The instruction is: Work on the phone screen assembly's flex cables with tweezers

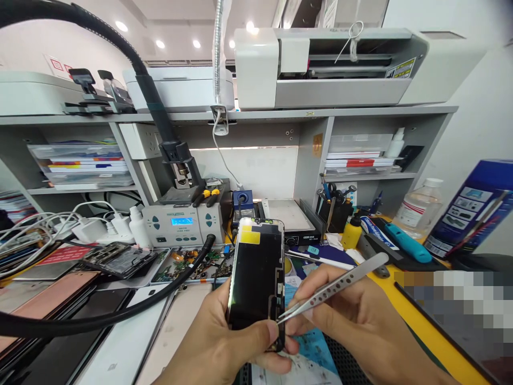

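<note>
My left hand [224, 339] grips a phone screen assembly [256, 272] by its lower end, its back side facing me. That back is mostly black, with a yellow patch near the top and a flex cable along the right edge. Between the thumb and fingers of my right hand [348, 315] is a pair of metal tweezers [336, 284] with a row of holes. The tweezer tips meet the assembly's lower right edge, close to my left thumb. Whether the tips pinch anything is too small to tell.
Several phones [132, 326] lie at the left, crossed by a black hose [176, 291]. Behind stand a soldering station [184, 224] and a tray of circuit boards [196, 263]. At right are a yellow bottle [351, 233], a clear bottle [419, 208] and a blue can [475, 208].
</note>
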The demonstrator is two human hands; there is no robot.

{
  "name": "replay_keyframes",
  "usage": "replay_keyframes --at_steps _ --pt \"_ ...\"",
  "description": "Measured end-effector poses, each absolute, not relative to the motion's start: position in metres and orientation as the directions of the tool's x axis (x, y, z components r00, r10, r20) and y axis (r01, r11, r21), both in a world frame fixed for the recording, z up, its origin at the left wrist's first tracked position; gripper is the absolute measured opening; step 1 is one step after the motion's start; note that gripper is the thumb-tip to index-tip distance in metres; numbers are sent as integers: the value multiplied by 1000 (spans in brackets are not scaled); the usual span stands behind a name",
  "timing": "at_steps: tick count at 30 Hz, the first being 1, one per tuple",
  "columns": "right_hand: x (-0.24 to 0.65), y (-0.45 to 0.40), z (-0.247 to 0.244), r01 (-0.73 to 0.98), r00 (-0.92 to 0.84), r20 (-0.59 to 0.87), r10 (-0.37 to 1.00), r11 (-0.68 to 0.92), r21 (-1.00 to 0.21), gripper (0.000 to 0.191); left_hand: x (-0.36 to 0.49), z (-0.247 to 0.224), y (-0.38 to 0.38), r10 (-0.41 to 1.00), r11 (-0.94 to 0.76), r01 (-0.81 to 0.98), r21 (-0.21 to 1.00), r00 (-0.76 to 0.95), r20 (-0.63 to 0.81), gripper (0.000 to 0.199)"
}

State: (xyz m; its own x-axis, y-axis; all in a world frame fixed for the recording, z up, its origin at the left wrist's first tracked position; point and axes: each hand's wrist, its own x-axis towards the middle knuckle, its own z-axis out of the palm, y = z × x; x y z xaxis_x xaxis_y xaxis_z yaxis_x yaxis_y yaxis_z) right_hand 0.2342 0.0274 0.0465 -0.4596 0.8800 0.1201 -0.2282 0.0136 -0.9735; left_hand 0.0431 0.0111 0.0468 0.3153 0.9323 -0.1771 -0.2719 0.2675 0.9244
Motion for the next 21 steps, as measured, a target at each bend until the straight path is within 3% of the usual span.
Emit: replay_keyframes --at_steps 5,12,21 --pt "232 24 47 -224 -427 108 898 11 -975 20 43 46 11 932 250 -260 932 326 -159 54" --pt "235 28 47 -240 -457 121 881 9 -971 18 41 48 12 923 283 -227 932 327 -201 38" --pt "234 25 46 -222 -455 113 883 10 -975 19 42 50 11 930 266 -238 934 320 -184 57"
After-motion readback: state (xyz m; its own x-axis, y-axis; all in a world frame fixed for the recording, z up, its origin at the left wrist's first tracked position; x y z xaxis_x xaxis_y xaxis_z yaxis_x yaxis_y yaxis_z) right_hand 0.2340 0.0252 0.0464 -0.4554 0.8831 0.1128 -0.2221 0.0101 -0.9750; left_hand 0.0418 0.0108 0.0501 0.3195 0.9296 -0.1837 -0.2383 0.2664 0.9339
